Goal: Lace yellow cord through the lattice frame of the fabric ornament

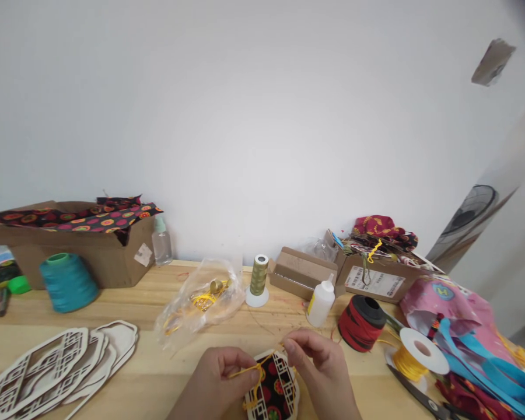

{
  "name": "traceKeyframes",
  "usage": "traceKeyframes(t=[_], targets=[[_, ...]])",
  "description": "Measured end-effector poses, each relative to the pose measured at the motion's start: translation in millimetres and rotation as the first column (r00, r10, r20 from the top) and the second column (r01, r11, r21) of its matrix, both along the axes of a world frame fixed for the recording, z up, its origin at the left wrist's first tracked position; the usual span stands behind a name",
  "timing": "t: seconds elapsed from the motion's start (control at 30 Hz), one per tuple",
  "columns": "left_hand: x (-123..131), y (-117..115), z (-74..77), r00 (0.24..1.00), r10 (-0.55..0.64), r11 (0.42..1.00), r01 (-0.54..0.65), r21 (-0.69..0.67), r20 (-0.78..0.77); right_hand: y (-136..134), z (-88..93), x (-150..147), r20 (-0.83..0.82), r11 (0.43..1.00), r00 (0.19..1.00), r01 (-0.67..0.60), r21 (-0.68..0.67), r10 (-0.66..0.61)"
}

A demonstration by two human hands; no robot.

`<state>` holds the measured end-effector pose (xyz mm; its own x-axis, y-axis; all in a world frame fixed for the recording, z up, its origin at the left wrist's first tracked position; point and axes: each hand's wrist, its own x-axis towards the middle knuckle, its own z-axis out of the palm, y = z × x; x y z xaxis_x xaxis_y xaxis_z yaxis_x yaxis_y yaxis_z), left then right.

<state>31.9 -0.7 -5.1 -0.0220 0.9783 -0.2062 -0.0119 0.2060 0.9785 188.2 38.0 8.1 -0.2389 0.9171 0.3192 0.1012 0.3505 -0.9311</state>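
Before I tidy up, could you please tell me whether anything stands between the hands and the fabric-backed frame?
Nothing visible: the left hand and right hand, both pinching yellow cord, are right at the frame.

Yellow cord (261,373), red-patterned black fabric (276,380)

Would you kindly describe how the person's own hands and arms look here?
The left hand and the right hand are both bare: no gloves, rings or sleeves show. The picture's bottom edge cuts off the forearms.

Left hand (228,376), right hand (320,368) near, fingertips pinched.
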Motion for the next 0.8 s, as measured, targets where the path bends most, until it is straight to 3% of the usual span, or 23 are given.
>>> traceKeyframes(t=[0.2, 0.43, 0.57, 0.67, 0.8], targets=[[1.5, -1.1, 2.9, 0.998, 0.062, 0.998, -0.063, 0.015, 0.018, -0.2, -0.9, 2.7, -0.074, 1.000, 0.997, 0.009, -0.017, -0.010], [2.1, -2.6, 5.0, 0.995, 0.051, 0.998, -0.053, 0.017, 0.085, 1.5, -5.6, 1.3, -0.189, 0.994, 0.980, 0.037, -0.101, -0.055], [-1.1, -2.0, 0.6, 0.997, 0.042, 0.999, -0.042, -0.005, 0.059, 3.2, -5.7, -0.9, -0.162, 0.987, 0.986, 0.002, -0.163, -0.029], [-1.8, -1.3, -0.9, 0.998, 0.055, 0.998, -0.055, -0.005, 0.041, 2.7, -3.9, -1.3, -0.083, 0.996, 0.997, -0.005, -0.091, -0.003], [-0.9, -0.7, -1.9, 0.996, 0.033, 0.999, -0.033, -0.002, 0.083, -1.2, -1.5, -3.9, 0.092, 0.985, 0.990, -0.120, 0.121, 0.109]])
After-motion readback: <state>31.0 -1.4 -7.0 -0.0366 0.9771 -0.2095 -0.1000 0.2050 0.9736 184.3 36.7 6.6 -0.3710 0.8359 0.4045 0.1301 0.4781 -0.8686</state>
